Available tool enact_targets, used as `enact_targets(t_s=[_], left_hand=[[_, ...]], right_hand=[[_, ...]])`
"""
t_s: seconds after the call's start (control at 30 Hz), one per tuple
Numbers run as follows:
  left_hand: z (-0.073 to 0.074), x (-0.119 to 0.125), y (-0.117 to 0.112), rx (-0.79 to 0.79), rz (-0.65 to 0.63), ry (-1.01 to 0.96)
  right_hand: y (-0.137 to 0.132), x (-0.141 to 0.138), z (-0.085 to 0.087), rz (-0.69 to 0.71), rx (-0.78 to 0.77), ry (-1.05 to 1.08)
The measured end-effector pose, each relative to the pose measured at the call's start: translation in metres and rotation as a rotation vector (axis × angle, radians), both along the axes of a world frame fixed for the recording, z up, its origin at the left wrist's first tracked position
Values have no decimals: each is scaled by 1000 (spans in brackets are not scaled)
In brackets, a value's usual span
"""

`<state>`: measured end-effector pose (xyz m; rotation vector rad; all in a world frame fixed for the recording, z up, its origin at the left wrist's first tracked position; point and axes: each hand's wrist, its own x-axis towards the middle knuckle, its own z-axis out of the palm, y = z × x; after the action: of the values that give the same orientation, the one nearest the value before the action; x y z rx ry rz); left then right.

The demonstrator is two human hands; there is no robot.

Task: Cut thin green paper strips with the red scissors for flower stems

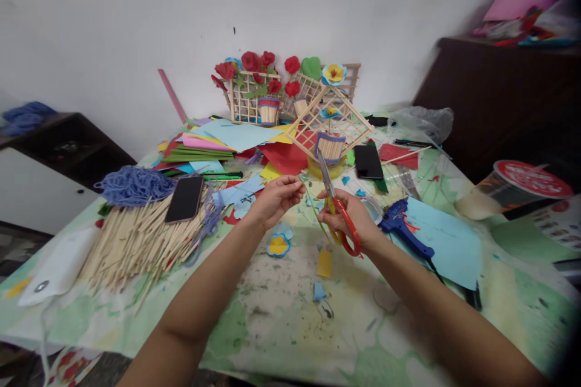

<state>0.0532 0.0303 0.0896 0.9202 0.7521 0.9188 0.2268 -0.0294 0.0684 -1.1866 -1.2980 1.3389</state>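
My right hand (pixel 351 214) grips red-and-yellow handled scissors (pixel 334 205), blades pointing up and away. My left hand (pixel 276 196) pinches a thin green paper strip (pixel 313 202) that hangs down between the two hands, close to the blades. Both hands hover above the paint-stained table (pixel 281 314). A small blue-and-yellow paper flower (pixel 278 245) lies just below my left hand. Small yellow and blue paper scraps (pixel 324 263) lie under the scissors.
A pile of wooden sticks (pixel 136 242) with a phone (pixel 184 198) and blue yarn (pixel 134 184) lies left. Coloured paper sheets (pixel 218 142) and stick lattices with paper roses (pixel 267 94) stand behind. Right: blue glue gun (pixel 402 227), second phone (pixel 367 161), light-blue sheet (pixel 447 242).
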Motion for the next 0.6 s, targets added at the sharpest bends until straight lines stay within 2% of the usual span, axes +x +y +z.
enact_targets(t_s=[0.23, 0.37, 0.5, 0.6], left_hand=[[-3, 3, -3, 10, -1, 9], [-4, 4, -3, 19, 23, 5], [-3, 3, 0, 28, 55, 18], [-1, -1, 1, 96, 50, 76]], right_hand=[[-1, -3, 2, -33, -7, 22], [-2, -5, 4, -16, -2, -43], [1, -1, 2, -27, 53, -195], [6, 8, 3, -59, 155, -483]])
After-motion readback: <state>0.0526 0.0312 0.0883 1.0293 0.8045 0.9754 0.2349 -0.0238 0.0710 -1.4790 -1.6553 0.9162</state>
